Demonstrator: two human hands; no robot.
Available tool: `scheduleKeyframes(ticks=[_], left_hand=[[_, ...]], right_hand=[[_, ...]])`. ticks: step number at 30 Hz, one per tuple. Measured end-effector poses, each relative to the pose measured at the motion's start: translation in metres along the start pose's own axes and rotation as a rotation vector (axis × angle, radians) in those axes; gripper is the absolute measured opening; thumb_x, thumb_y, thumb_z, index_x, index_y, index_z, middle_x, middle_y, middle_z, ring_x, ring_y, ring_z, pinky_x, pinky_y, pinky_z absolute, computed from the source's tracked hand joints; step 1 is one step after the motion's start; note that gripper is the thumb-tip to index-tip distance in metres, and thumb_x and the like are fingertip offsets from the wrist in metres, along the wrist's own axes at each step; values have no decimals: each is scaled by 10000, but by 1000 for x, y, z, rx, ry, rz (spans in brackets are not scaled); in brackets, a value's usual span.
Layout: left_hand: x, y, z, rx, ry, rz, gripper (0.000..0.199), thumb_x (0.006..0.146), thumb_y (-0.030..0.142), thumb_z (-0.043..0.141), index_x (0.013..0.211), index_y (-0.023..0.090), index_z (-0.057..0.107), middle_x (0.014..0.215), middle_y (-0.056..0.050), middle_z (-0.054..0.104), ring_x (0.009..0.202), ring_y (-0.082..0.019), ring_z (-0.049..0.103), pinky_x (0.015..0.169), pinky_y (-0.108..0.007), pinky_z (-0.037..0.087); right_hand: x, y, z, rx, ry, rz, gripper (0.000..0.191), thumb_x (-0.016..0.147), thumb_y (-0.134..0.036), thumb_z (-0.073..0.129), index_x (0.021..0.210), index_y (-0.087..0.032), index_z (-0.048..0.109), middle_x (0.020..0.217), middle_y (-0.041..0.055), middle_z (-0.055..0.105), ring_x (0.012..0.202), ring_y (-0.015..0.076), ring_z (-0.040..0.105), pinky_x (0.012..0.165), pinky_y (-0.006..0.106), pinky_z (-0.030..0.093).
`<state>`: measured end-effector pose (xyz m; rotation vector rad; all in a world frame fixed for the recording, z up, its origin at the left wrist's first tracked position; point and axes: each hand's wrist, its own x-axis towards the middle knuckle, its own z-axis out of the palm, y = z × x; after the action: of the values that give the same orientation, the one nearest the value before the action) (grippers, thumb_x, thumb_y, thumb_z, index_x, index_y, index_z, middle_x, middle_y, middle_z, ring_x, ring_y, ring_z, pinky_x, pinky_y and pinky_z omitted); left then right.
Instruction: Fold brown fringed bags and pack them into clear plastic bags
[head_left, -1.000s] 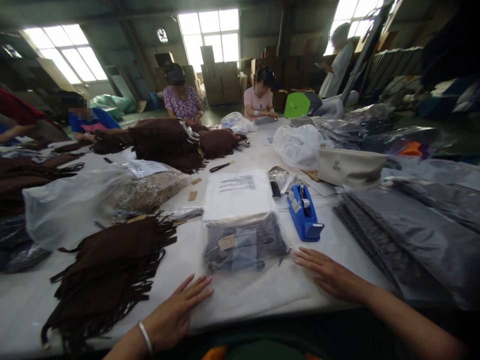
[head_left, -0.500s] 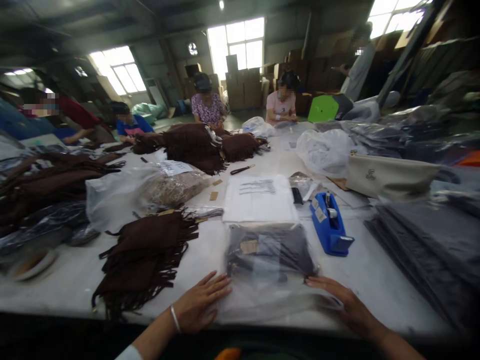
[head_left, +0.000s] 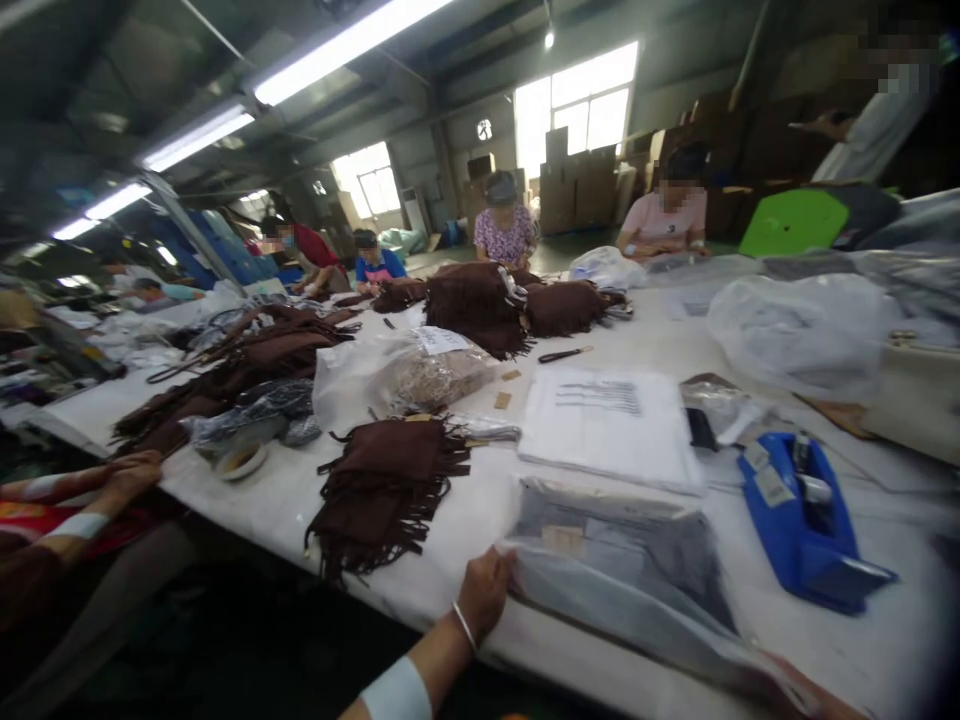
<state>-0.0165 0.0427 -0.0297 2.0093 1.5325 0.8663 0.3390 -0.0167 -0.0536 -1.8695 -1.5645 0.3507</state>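
Observation:
My left hand (head_left: 484, 592), with a thin bangle at the wrist, is closed on the left edge of a clear plastic bag (head_left: 592, 590). Inside the bag lies a flat dark grey item with a small tan tag (head_left: 562, 540). At the lower right, my right hand (head_left: 810, 688) is by the bag's near right corner, blurred and partly out of frame, its fingers unclear. Left of the bag lie stacked dark brown fringed pieces (head_left: 390, 480). Beyond it is a stack of white sheets (head_left: 607, 430); to its right stands a blue tape dispenser (head_left: 814, 530).
A plastic bag of tan filling (head_left: 442, 375) and a brown fringed pile (head_left: 476, 305) lie farther back. A tape roll (head_left: 241, 462) sits near the front edge. A co-worker's hands (head_left: 131, 480) are at the left table edge; other people sit across.
The view has swung left. My left hand was spread flat beside the bag and is now closed on its edge. My right hand has dropped toward the bottom of the picture.

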Motion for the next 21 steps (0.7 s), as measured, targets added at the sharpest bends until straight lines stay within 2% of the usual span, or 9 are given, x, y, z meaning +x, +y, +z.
scheduleKeyframes(ticks=[2, 4, 8, 10, 12, 14, 17, 19, 21], left_hand=[[-1, -1, 2, 10, 54, -97, 341, 952, 321, 266, 774, 199, 531, 629, -39, 597, 555, -162, 593, 545, -264, 463], [2, -5, -3, 15, 59, -179, 306, 945, 360, 314, 776, 203, 516, 632, -21, 584, 565, -164, 585, 556, -267, 446], [25, -10, -29, 113, -9, -346, 239, 892, 415, 442, 880, 208, 562, 629, 14, 612, 601, -171, 607, 572, -266, 448], [40, 0, -42, 188, 74, -230, 258, 891, 389, 452, 1005, 188, 568, 742, -22, 640, 720, -194, 618, 677, -310, 477], [54, 21, -47, 207, 86, 38, 274, 900, 355, 461, 1082, 176, 559, 907, -63, 634, 896, -211, 584, 852, -371, 453], [66, 48, -38, 159, -102, 275, 257, 892, 345, 506, 1088, 191, 570, 1012, -67, 611, 1022, -214, 522, 956, -393, 399], [77, 78, -7, 82, -454, 376, 192, 810, 340, 638, 934, 195, 619, 947, -50, 608, 975, -212, 514, 890, -361, 439], [80, 84, 15, 44, -554, 360, 133, 781, 296, 671, 785, 178, 611, 846, -41, 599, 886, -201, 525, 820, -341, 458], [79, 79, 31, -2, -560, 319, 135, 805, 252, 640, 720, 167, 578, 798, -33, 591, 829, -186, 529, 783, -328, 458]], right_hand=[[-25, 1, -14, -59, -50, 60, 510, 822, -634, 345, 1085, -317, 645, 996, 112, 679, 941, 293, 631, 691, 407, 528], [-40, -4, -20, -113, -120, 124, 566, 867, -597, 282, 1024, -212, 667, 892, 126, 696, 827, 292, 661, 659, 387, 531], [-39, -17, -18, -213, -227, 238, 541, 906, -574, 256, 989, -197, 635, 864, 96, 704, 809, 274, 673, 624, 331, 512], [-33, -23, -18, -237, -263, 260, 534, 908, -582, 242, 937, -217, 632, 807, 73, 702, 775, 265, 677, 594, 317, 498], [-30, -27, -19, -236, -266, 256, 519, 915, -572, 238, 931, -226, 626, 799, 61, 702, 781, 261, 678, 598, 310, 491], [-30, -29, -20, -240, -251, 247, 503, 920, -560, 245, 951, -229, 623, 831, 62, 707, 806, 258, 676, 616, 305, 490], [-32, -28, -22, -242, -244, 249, 492, 916, -560, 258, 942, -233, 626, 837, 64, 708, 788, 252, 676, 609, 298, 483], [-32, -27, -23, -213, -246, 272, 482, 910, -566, 272, 922, -235, 623, 811, 57, 707, 768, 248, 674, 605, 296, 478], [-30, -29, -24, -162, -252, 312, 458, 896, -578, 306, 922, -240, 613, 754, 40, 700, 747, 243, 671, 613, 293, 475]])
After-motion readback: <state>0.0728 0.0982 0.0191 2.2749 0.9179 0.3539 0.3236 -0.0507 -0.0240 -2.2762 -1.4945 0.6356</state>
